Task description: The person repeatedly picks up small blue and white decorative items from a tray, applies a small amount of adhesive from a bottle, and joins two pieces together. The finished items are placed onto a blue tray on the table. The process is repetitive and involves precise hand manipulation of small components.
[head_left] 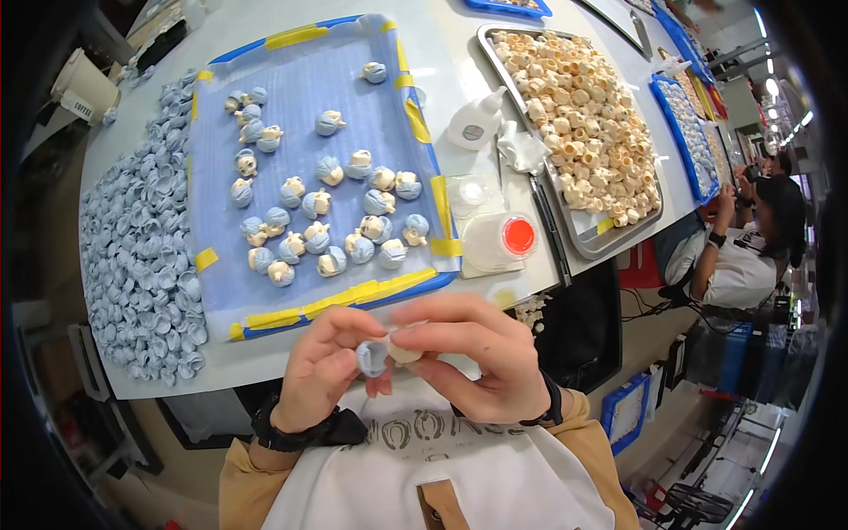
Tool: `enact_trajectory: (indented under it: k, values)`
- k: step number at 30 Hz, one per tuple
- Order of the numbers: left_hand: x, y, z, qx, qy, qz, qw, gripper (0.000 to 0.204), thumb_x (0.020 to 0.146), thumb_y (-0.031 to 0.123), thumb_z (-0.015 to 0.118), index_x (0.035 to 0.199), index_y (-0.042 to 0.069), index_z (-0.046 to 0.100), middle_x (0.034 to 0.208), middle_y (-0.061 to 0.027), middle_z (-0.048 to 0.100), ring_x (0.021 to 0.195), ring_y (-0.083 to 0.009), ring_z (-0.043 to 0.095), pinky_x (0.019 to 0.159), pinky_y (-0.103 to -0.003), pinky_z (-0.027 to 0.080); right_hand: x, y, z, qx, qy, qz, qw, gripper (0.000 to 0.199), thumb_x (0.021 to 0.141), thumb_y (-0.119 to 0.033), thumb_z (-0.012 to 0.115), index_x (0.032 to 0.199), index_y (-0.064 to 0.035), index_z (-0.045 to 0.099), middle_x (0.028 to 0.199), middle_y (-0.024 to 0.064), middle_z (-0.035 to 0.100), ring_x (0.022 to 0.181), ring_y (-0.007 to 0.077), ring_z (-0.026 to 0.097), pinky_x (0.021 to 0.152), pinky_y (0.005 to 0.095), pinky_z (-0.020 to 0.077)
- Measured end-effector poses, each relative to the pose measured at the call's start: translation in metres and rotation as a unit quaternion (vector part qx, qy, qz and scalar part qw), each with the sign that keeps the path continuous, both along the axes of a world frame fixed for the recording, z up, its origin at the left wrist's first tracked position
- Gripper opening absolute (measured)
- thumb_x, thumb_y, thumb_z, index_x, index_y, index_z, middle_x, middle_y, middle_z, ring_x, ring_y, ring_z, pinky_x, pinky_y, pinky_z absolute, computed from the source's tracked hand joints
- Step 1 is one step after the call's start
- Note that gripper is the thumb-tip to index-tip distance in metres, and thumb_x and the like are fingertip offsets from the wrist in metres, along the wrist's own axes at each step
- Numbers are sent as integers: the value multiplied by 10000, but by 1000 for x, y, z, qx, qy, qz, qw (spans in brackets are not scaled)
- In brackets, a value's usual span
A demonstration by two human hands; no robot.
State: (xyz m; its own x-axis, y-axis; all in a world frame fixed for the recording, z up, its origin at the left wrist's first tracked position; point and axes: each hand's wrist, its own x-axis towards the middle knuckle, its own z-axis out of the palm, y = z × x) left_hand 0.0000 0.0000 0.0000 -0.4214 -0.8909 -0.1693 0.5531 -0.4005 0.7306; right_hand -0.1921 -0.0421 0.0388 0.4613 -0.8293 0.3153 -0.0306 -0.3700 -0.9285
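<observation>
Two hands: left hand [322, 371] fingers pinch blue cap [372, 357] | right hand [481, 358] fingers pinch cream piece [405, 352] | white table [459, 62]

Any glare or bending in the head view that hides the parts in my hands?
Head view: strong fisheye bend, dark corners; table glares pale near the glue bottle; left hand and right hand look evenly lit and sharp.

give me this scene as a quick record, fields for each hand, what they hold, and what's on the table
left hand: pinches a small blue cap
right hand: pinches a small cream piece, pressed against the cap
blue mat: about thirty joined blue-and-cream pieces
blue pile: loose caps, left of the mat
metal tray: heaped cream pieces
glue bottle: between mat and tray
</observation>
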Motion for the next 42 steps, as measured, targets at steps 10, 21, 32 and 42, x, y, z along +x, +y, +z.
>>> enact_trajectory:
  k: [10,21,32,42]
  values:
    - [-5,-3,7,18,-60,-23,998,342,865,86,552,1171,-19,442,951,-111,569,816,-144,576,685,-247,474,-62,-15,35,-101,115,-274,949,333,566,35,765,874,-22,655,833,83,588,654,125,535,549,237,439]
    - [-10,-3,4,-19,-77,33,996,339,776,112,653,1045,-33,508,953,-146,566,745,-154,598,641,-248,504,-66,-47,17,-103,250,-221,937,249,633,-10,747,862,-40,653,788,56,562,632,129,523,551,246,432]
    - [-13,-4,3,-6,-81,78,994,379,734,108,704,1034,-36,522,987,-137,535,755,-162,595,646,-248,504,-65,-53,15,-94,264,-206,938,234,636,-29,750,849,-38,652,784,61,559,634,132,525,553,246,437]
    - [-6,-3,0,-6,-32,37,999,380,747,-88,621,1104,-68,492,1069,-100,498,917,-150,565,819,-290,484,-68,-50,15,-94,288,-205,931,261,623,-32,761,846,-46,627,795,65,564,635,141,536,552,256,448]
